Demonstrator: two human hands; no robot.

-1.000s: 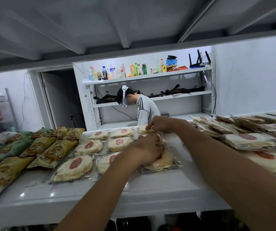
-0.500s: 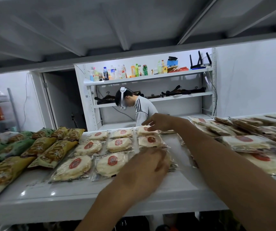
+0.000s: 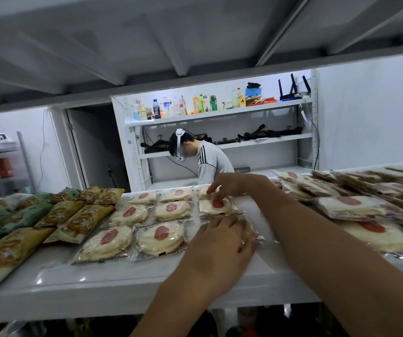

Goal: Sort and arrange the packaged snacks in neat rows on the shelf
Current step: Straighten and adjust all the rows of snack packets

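Risk first: slick clear wrappers on a glossy white shelf (image 3: 122, 283). The left hand (image 3: 219, 246) lies spread and fairly flat over the front cake packet (image 3: 251, 229) of the third column. A push from it could skate that packet sideways into the neighbouring column or toward the shelf's front edge.

Right hand (image 3: 232, 187) reaches to the back, fingertips down where the rear packet (image 3: 204, 192) meets the middle packet (image 3: 216, 205). Pinching or only pressing, cannot tell. Its forearm passes near the loose pile (image 3: 348, 207) of the same packets on the right, and a brush there could spill some into the bare lane between.

Packets: round, pale flat cakes with a red circular label, in clear film with crimped edges. They lie flat in three columns, rows roughly even. Yellow bags (image 3: 83, 222) and green bags (image 3: 25, 215) sit to the left.
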